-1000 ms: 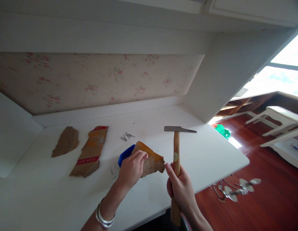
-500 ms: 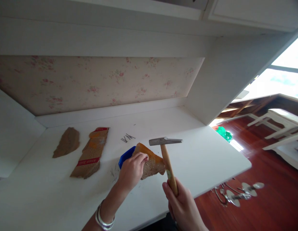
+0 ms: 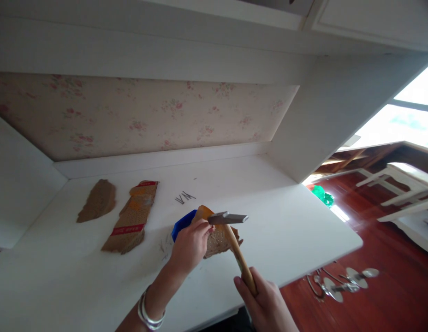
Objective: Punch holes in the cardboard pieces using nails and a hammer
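In my right hand (image 3: 264, 297) is a hammer (image 3: 240, 256), held by its wooden handle. Its steel head lies over the fingertips of my left hand (image 3: 190, 243); whether they touch I cannot tell. My left thumb and fingers are pinched together on the brown cardboard piece (image 3: 219, 242), and whatever is between them is too small to make out. Small shiny dots cover that cardboard. A blue object (image 3: 182, 225) shows from under its left edge. Several loose nails (image 3: 185, 198) lie behind on the white tabletop (image 3: 276, 221), and blurred thin bits lie left of my hand.
Two torn cardboard pieces lie at the left, one plain (image 3: 98, 201) and one with red bands (image 3: 133, 216). A side panel (image 3: 321, 106) and overhead cabinet enclose the tabletop. Past its right edge, a metal light fixture (image 3: 341, 281) lies on the red floor.
The hammer head has swung down and left, from right of my left hand to over its fingertips. My left hand stays pinched in nearly the same place.
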`<state>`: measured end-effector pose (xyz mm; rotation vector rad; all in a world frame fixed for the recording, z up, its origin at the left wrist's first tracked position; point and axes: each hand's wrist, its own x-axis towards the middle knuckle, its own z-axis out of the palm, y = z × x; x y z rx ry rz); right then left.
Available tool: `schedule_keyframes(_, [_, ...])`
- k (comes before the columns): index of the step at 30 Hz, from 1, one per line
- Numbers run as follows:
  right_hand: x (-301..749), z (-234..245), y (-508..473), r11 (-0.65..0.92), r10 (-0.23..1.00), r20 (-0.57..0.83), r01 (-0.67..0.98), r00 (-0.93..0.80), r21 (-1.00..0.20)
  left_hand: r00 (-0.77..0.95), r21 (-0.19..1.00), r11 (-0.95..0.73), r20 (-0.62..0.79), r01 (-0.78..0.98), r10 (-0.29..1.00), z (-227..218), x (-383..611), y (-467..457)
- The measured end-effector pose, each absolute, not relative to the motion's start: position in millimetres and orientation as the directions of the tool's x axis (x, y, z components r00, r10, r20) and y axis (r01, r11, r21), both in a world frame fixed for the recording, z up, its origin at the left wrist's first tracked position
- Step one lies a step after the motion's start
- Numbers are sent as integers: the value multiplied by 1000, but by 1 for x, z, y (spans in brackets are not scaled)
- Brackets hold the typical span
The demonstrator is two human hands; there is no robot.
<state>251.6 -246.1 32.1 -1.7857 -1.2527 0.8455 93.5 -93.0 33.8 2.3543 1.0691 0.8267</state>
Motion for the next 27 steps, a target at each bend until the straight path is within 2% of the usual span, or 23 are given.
schedule_keyframes(12, [253,28,-253,-178,951,-36,448,308,-876,507,572,-624,375,532,776,30,93,-93])
schedule_keyframes(19, [254,30,-252,-195,956,-64,458,287,-867,527,536,-644,378,546,761,28,93,-94])
schedule_keyframes(27, [256,29,-254,-201,956,-68,470,285,-859,517,553,-639,384,535,765,29,93,-94])
